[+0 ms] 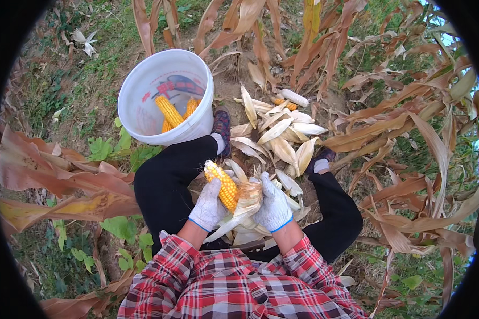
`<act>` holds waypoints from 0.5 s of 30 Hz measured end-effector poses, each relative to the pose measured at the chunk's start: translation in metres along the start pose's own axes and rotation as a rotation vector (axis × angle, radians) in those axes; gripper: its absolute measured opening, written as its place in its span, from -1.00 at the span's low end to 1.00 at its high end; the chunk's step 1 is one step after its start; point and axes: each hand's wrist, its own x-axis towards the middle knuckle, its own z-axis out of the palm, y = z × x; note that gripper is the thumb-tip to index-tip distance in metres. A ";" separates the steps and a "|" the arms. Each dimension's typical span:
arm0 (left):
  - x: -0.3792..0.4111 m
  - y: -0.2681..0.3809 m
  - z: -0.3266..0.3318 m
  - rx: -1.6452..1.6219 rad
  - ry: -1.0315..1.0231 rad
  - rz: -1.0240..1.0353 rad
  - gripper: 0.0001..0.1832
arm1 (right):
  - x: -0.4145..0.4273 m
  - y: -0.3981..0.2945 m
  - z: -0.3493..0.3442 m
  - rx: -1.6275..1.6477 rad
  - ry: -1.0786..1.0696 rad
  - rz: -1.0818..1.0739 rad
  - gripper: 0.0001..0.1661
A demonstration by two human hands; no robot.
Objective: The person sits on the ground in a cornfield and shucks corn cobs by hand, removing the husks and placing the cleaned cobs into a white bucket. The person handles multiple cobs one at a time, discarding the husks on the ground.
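My left hand [210, 206], in a white knitted glove, is closed around a yellow corn cob [222, 184], its tip pointing up and to the left. The kernels are bare along its upper length. My right hand [273, 205], gloved the same way, grips the dry husk [248, 197] folded back at the cob's lower end. Strands of brown silk cling to the husk between my hands. Beyond my left knee stands a white plastic bucket [207, 121], tilted in view, with several husked yellow cobs [169, 111] at its bottom.
Loose dry husks [281, 135] lie heaped between my feet. At the heap's far edge are a pale cob [294, 97] and a partly covered yellow cob [284, 104]. Dry corn stalks and leaves [387, 119] crowd the right and top, with more brown leaves [60, 171] at left.
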 end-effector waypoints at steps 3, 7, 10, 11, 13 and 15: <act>0.002 0.006 -0.001 0.058 0.018 0.052 -0.58 | 0.003 -0.003 -0.017 -0.032 0.100 -0.030 -0.51; 0.005 0.040 0.016 0.115 0.019 0.214 -0.54 | 0.008 -0.027 -0.070 -0.118 0.170 -0.193 -0.46; 0.012 0.081 0.015 -0.088 0.043 0.405 -0.59 | 0.007 -0.056 -0.128 -0.009 0.351 -0.309 -0.41; 0.012 0.099 0.017 -0.125 0.062 0.467 -0.56 | 0.001 -0.064 -0.143 0.017 0.444 -0.340 -0.40; 0.012 0.126 0.014 -0.104 0.161 0.550 -0.53 | -0.005 -0.072 -0.175 -0.200 0.586 -0.391 -0.45; 0.013 0.135 0.006 -0.117 0.143 0.553 -0.51 | -0.003 -0.068 -0.202 -0.803 0.614 -0.376 -0.46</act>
